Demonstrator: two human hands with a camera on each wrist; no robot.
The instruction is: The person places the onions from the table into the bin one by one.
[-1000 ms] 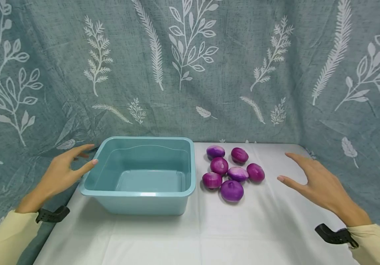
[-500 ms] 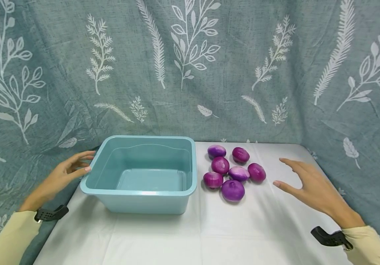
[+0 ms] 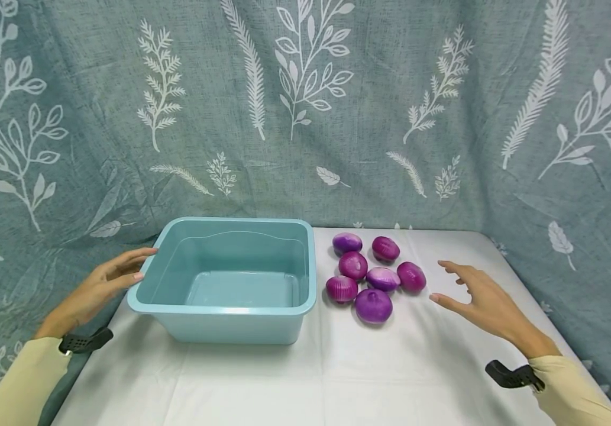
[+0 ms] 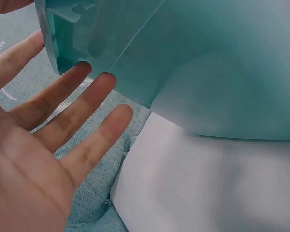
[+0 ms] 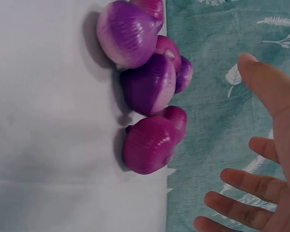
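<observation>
Teal tub [image 3: 230, 327] perhaps against left fingers [image 4: 97, 140], onions [image 3: 373, 306] near right fingers [image 5: 253, 185], both spread, empty.

Soft light brightens the head view, with white glare on the tub's near rim [image 3: 238, 310], right of the left hand's [image 3: 96, 287] fingers. Both wrist views are dimmer; in the right one, onions [image 5: 149, 145] left of the fingers [image 5: 253, 183] carry small highlights and cast soft-edged shadows.

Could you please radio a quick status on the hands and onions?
Left hand open at basin rim. Right hand open, holding nothing. Seven onions on white cloth. Nothing visible blocking right hand.
</observation>
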